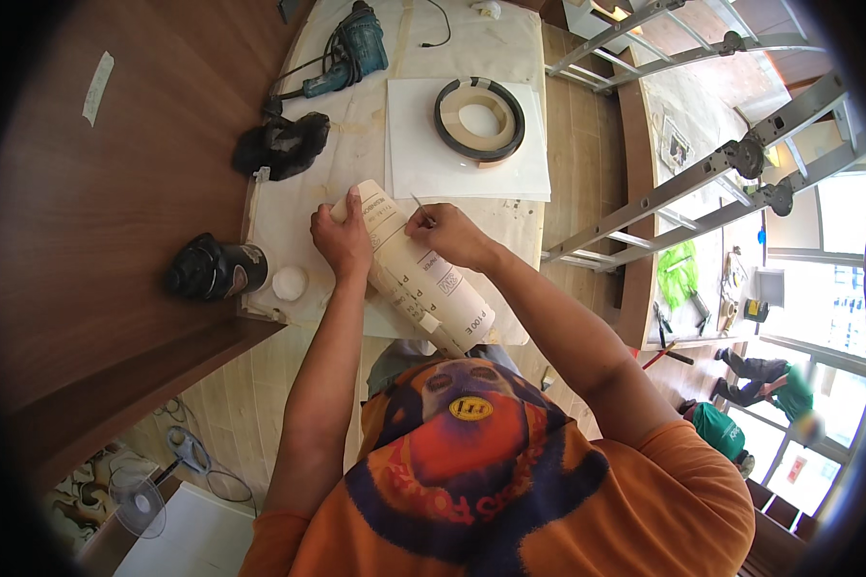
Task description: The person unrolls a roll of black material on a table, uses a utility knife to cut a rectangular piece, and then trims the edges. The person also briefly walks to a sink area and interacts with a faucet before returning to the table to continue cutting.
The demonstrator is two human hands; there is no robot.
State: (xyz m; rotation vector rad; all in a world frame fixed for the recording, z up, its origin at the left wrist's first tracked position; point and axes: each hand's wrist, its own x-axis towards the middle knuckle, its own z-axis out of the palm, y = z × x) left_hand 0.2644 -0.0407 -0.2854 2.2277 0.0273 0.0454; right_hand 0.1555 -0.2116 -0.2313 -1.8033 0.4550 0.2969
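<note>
A cream-backed length of sandpaper [423, 274] with dark print slants from the worktable toward my waist, its surface curved like a roll. At its far left edge, my left hand [344, 236] grips it, thumb on top and fingers curled round the side. My right hand [450, 236] is closed in a pinch over the right edge. From those fingers juts a thin pointed tool [419, 205]; its kind is too small to make out. The near end of the sandpaper rests close to my orange shirt.
Tape rolls [479, 119] lie on white sheets [409, 163] beyond my hands. A teal power drill [351, 58], black bundle [284, 146], dark bottle [221, 269] and white cup [290, 283] line the left. Aluminium ladders [674, 202] stand right; people in green [717, 430] are farther off.
</note>
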